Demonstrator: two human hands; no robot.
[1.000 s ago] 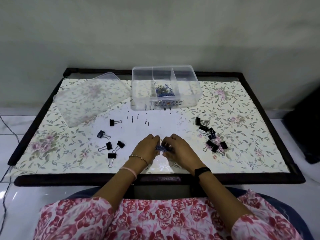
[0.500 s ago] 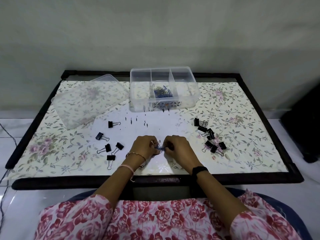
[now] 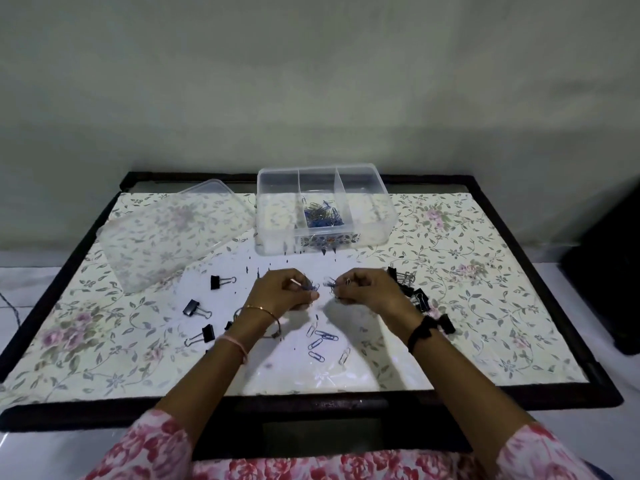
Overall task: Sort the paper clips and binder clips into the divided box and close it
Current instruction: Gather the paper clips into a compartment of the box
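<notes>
The divided box (image 3: 325, 209), clear plastic with three compartments, sits open at the far middle of the table. A heap of blue and silver paper clips (image 3: 322, 213) is seen in its middle compartment; the left and right compartments look bare. Its clear lid (image 3: 173, 233) lies off to the left, tilted against the table's floral cover. Loose paper clips (image 3: 322, 341), blue and silver, are scattered flat on the near middle of the table. Black binder clips (image 3: 199, 308) with silver handles are spread apart on the left. A tighter cluster of binder clips (image 3: 412, 292) is bunched on the right, partly hidden.
</notes>
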